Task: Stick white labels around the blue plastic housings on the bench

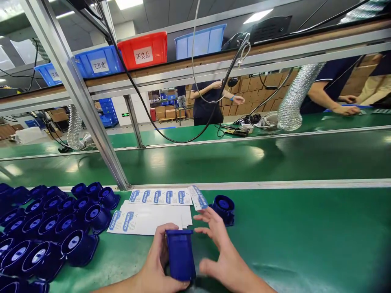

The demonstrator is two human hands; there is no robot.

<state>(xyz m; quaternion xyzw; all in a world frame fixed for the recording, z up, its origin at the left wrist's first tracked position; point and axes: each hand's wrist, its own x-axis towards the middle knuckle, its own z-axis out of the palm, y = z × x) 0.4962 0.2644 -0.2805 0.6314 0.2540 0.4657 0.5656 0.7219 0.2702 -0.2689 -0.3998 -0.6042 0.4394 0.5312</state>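
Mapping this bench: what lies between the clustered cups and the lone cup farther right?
Head view: label sheets, plus one label at the right hand.

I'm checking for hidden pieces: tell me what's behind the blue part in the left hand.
Beyond the blue part, gripped by the left hand, label sheets lie on the green bench. The patch directly behind the part is covered and cannot be seen.

Green bench [305,236]; label sheets [159,212] near middle; blue parts [49,224] crowding left.
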